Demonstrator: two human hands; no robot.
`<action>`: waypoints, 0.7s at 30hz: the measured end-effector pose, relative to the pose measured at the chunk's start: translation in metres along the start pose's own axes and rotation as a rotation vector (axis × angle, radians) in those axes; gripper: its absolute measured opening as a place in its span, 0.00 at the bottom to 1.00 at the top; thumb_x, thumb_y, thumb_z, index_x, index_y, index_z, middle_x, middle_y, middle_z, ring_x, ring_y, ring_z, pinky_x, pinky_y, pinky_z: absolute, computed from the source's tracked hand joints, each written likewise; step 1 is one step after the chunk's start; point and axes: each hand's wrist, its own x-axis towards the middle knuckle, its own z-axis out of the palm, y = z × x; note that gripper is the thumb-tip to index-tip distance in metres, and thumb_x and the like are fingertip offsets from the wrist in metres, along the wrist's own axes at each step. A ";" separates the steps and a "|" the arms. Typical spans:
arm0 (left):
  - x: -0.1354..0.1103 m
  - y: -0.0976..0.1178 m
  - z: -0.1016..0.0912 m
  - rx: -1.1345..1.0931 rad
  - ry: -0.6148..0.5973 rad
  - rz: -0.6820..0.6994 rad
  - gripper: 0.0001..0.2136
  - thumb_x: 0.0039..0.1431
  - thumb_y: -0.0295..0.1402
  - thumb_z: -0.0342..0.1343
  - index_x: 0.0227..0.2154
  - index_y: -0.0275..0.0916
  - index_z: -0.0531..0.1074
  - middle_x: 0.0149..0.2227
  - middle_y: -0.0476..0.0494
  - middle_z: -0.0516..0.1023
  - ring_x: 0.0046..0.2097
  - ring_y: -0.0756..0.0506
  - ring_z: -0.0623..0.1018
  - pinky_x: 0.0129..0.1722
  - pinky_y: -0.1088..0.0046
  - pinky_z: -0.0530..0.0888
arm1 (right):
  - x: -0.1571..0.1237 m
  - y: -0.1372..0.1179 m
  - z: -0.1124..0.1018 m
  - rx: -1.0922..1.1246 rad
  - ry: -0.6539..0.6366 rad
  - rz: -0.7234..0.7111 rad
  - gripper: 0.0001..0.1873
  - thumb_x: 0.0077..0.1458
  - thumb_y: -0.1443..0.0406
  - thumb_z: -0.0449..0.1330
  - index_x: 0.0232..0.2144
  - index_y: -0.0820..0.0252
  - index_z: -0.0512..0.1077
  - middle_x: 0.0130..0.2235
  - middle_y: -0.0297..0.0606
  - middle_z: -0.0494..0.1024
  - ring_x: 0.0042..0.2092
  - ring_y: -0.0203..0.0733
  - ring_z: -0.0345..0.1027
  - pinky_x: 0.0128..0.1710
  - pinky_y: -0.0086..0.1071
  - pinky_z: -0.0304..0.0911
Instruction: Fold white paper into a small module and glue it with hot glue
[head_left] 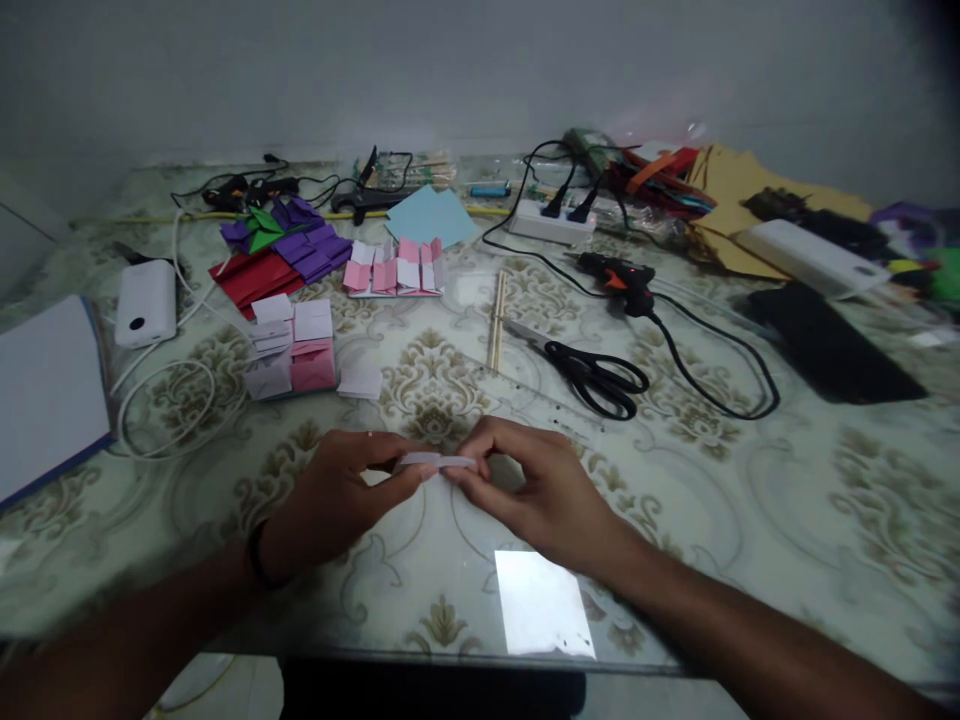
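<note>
A small folded piece of white paper [421,458] is pinched between my two hands above the near middle of the table. My left hand [341,490], with a dark band at the wrist, grips its left end between thumb and fingers. The right end is held the same way by my right hand [536,485]. Beyond my left hand lie a pink and white folded-paper piece [311,362] and a loose folded white paper [360,382]. Farther back rests a row of pink and white folded papers [396,268]. Black-handled scissors [592,375] lie beyond my right hand.
A hot glue gun [619,280] is wired to a white power strip [551,222]. Wooden sticks [497,320] and a clear ruler [525,392] lie near the scissors. A white power bank [146,303], cable and notebook [49,390] occupy the left. A black phone-like slab [836,342] lies right.
</note>
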 end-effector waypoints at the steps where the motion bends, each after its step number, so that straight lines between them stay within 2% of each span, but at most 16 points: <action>1: -0.001 -0.001 0.000 0.000 0.034 0.099 0.06 0.63 0.32 0.63 0.37 0.40 0.85 0.34 0.48 0.87 0.35 0.48 0.83 0.37 0.76 0.77 | -0.001 -0.001 -0.001 -0.046 0.016 -0.081 0.06 0.63 0.68 0.65 0.32 0.60 0.74 0.29 0.31 0.73 0.30 0.33 0.67 0.31 0.27 0.63; 3: -0.003 -0.001 -0.002 -0.032 0.059 0.285 0.09 0.64 0.28 0.62 0.44 0.42 0.84 0.42 0.46 0.88 0.42 0.47 0.86 0.44 0.75 0.80 | -0.003 -0.002 -0.002 -0.080 0.043 -0.220 0.03 0.62 0.71 0.65 0.35 0.60 0.75 0.31 0.34 0.75 0.33 0.35 0.69 0.33 0.28 0.65; 6: -0.004 -0.001 -0.005 -0.062 0.078 0.426 0.10 0.64 0.25 0.62 0.45 0.41 0.83 0.44 0.44 0.88 0.44 0.47 0.86 0.47 0.75 0.82 | -0.005 -0.002 -0.004 -0.080 0.071 -0.358 0.05 0.61 0.74 0.65 0.38 0.62 0.75 0.33 0.37 0.76 0.35 0.37 0.70 0.35 0.30 0.66; 12: -0.004 0.003 -0.007 0.008 0.067 0.538 0.07 0.67 0.29 0.61 0.45 0.38 0.82 0.45 0.43 0.87 0.47 0.48 0.86 0.50 0.77 0.82 | -0.005 -0.003 -0.004 -0.108 0.073 -0.514 0.08 0.60 0.78 0.64 0.39 0.64 0.75 0.35 0.43 0.80 0.37 0.41 0.72 0.37 0.36 0.68; 18: -0.007 0.007 -0.006 0.105 0.134 0.582 0.06 0.68 0.30 0.60 0.45 0.41 0.81 0.43 0.45 0.88 0.47 0.48 0.87 0.50 0.78 0.83 | -0.006 -0.005 -0.001 -0.068 0.080 -0.520 0.05 0.61 0.76 0.63 0.38 0.65 0.75 0.34 0.43 0.80 0.36 0.41 0.72 0.36 0.36 0.68; 21: -0.007 0.009 -0.006 0.108 0.123 0.595 0.06 0.69 0.30 0.60 0.44 0.41 0.80 0.43 0.45 0.88 0.47 0.48 0.87 0.50 0.78 0.83 | -0.007 -0.007 -0.001 -0.052 0.082 -0.512 0.04 0.62 0.75 0.63 0.39 0.65 0.76 0.33 0.43 0.80 0.35 0.40 0.72 0.35 0.36 0.68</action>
